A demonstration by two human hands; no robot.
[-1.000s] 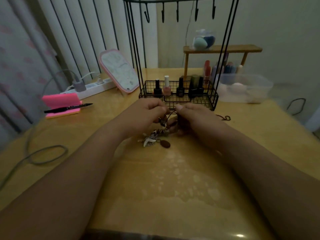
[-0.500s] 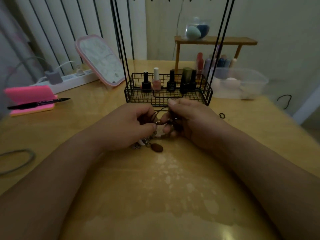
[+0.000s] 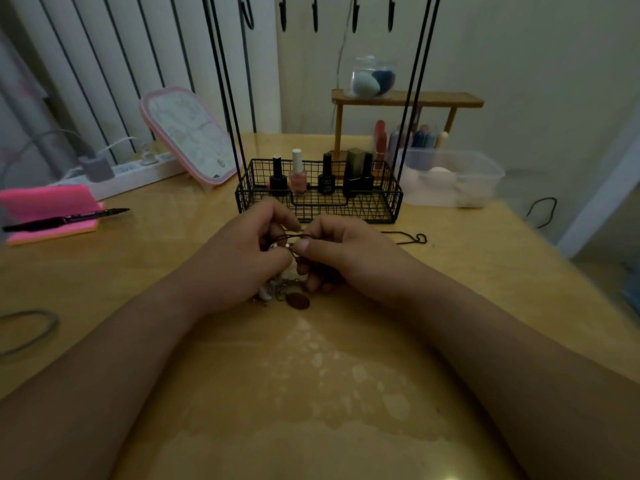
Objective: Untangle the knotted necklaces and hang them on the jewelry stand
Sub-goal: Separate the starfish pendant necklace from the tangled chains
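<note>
Two hands pressed together over the knot, much as half a second earlier, but with more dark cord (image 3: 405, 237) now showing, trailing rightward across the table (image 3: 166, 278). Left hand (image 3: 239, 261) and right hand (image 3: 349, 258) both curled, fingertips pinching strands of the knotted necklaces (image 3: 294, 297) between them. Pendants and chains bunched on the table close under both hands. Just beyond the knuckles, jewelry stand (image 3: 311, 216), hooks (image 3: 315, 15) overhead at the top edge. In its wire basket, nail polish bottles (image 3: 298, 174) upright in a row. To the right, clear tub (image 3: 485, 174) of pale round items. Behind, glass jar (image 3: 372, 77) of sponges on wooden shelf (image 3: 433, 98).
</note>
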